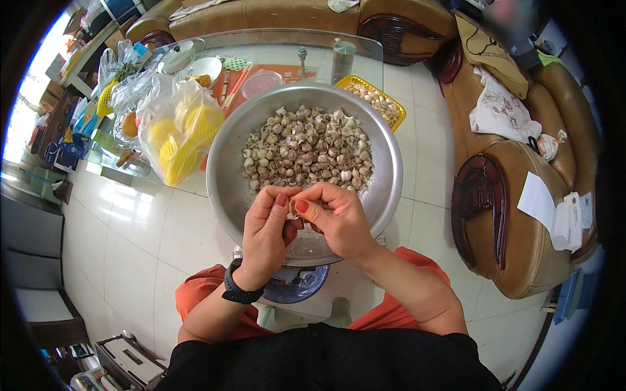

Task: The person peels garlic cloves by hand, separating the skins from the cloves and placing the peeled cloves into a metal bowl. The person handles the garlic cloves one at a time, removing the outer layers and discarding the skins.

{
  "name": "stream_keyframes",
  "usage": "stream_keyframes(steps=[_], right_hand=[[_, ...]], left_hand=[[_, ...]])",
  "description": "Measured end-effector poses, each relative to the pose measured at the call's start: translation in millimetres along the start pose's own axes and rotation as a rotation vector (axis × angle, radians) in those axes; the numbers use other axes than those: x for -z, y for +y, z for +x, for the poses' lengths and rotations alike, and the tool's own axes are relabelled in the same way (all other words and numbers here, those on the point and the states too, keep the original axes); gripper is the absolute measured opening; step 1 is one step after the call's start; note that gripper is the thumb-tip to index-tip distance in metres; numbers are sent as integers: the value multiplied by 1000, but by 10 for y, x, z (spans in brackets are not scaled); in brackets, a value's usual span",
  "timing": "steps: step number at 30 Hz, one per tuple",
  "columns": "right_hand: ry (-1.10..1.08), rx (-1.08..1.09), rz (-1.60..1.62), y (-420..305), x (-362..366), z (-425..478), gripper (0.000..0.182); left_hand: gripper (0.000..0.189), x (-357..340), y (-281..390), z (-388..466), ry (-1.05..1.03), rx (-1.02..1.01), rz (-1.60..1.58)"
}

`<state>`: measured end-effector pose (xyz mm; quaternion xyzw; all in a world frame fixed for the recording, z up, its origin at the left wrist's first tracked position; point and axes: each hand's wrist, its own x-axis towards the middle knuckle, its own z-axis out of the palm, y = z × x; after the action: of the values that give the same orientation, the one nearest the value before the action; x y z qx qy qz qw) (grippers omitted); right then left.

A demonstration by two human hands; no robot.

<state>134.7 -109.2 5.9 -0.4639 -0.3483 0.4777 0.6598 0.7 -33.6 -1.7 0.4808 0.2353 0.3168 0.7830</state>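
Observation:
Both my left hand (268,229) and my right hand (337,220) pinch one small garlic bulb or clove (292,209) between thumbs and forefingers, above the near part of a wide stainless steel basin (391,163). Fingers cover most of that piece. Inside the basin lies a heap of small unpeeled garlic bulbs (308,141), with papery skins among them. Beyond the basin's right far rim, a yellow plastic basket (402,113) holds pale garlic cloves (374,101). Beneath the basin's near edge, between my knees, is a blue bowl (298,293) with clear plastic in it.
A glass table (274,36) carries plastic bags with yellow net-wrapped fruit (181,141), a plate (205,68), chopsticks (237,88), a round plastic lid (261,83) and a lidded glass jar (344,58). Brown leather sofas (518,210) stand behind and at the right. A blurred person is at the upper right.

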Motion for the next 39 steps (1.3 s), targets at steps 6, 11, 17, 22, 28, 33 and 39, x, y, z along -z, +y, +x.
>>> stream_keyframes(steps=[6, 11, 17, 22, 28, 33, 39], right_hand=[[39, -84, 155, 56, 38, 34, 12], [2, -186, 284, 54, 110, 73, 11], [-37, -240, 353, -10, 146, 108, 10], [-113, -208, 285, -13, 217, 104, 12], [-69, -335, 504, -113, 152, 112, 13], [-96, -266, 141, -28, 162, 106, 12], [0, 16, -236, -46, 84, 79, 9]], left_hand=[[24, -102, 112, 52, 80, 149, 5], [27, -13, 187, 70, 3, 223, -112], [33, 28, 263, 81, -8, 230, -132], [35, 78, 267, 115, -18, 222, -113], [35, 76, 258, 118, -80, 264, -71], [35, 76, 253, 127, -89, 335, -86], [35, 66, 257, 110, -126, 299, -45]])
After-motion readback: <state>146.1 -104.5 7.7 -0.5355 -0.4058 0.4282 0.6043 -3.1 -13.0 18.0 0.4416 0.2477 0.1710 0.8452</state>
